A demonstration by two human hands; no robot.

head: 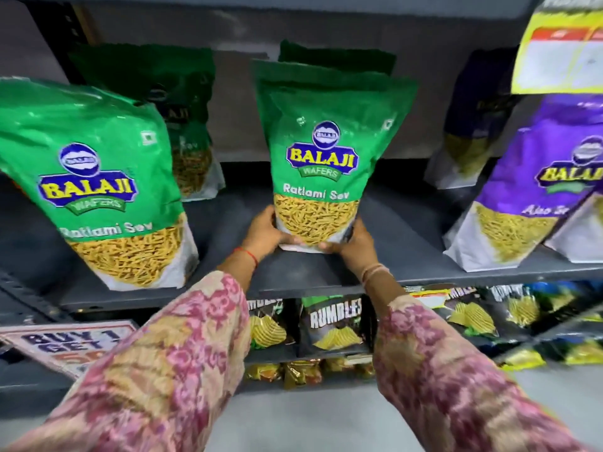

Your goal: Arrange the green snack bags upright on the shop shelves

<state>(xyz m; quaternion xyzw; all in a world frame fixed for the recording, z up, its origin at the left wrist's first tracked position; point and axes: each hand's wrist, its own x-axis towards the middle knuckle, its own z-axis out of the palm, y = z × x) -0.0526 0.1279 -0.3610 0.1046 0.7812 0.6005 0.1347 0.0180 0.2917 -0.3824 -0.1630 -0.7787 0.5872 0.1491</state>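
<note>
Both your left hand and right hand grip the middle Ratlami Sev bag at its base, so its tall top may tip forward off the shelf if you let go early.

Both hands grip the base of a middle green bag standing upright on the grey shelf: the left hand at its lower left corner, the right hand at its lower right. More green bags stand close behind it. Another green bag stands well apart to the left, tilted slightly, and a purple bag leans at the right. Black crisp packets fill the shelf below
</note>
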